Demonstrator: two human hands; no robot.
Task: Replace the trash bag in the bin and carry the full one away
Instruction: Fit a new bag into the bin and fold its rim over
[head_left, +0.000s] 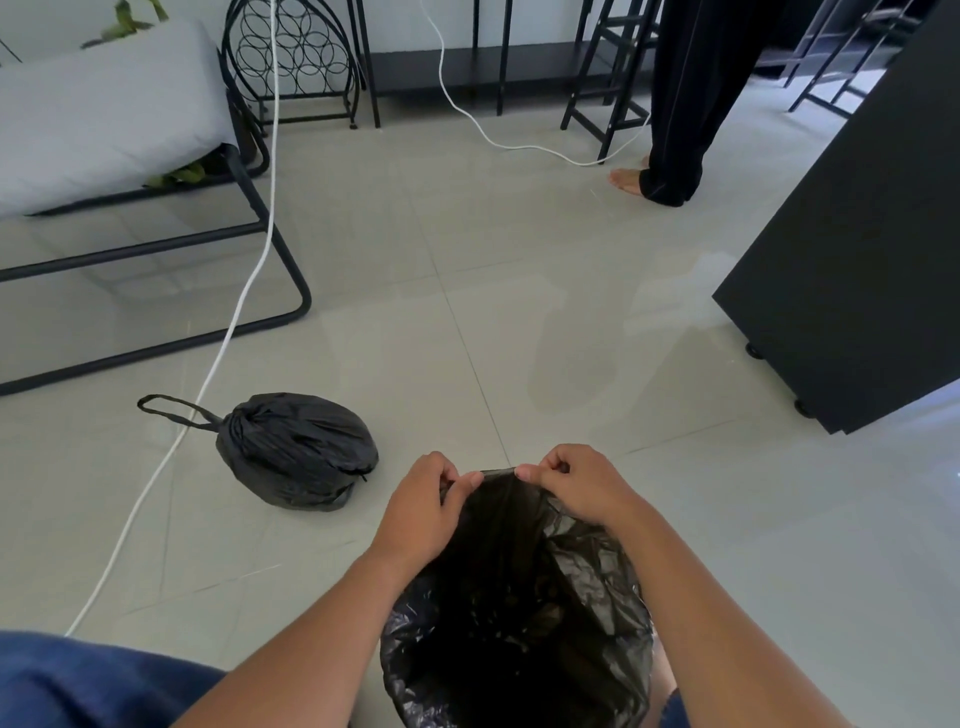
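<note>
While we look down at the floor (519, 291), we see our two hands close together at the far edge of a new black bag (519, 597). Our left hand (423, 512) pinches the top edge of the new black bag with its thumb and curled fingers. Our right hand (576, 480) pinches the same edge, just to the right of the left one. Both hands are closed tight on the thin plastic, and the edge is pulled flat between them. The rest of the new black bag hangs down near us, wide open like a dark hole, and it sits between our two arms. We cannot tell if a bin is under it, since the plastic hides that.

To the left of our hands, on the floor, lies the full bag (298, 452). It is round and tied shut, and its loop handle (174, 410) points to the left. It is near our left hand but not touching it.

A white cord (218, 358) runs along the floor and goes under the loop handle. Far on the left is a gray seat (104, 114) on a black frame. On the right stands a black cabinet (852, 249). Far away, another person stands barefoot in black pants (685, 104).
</note>
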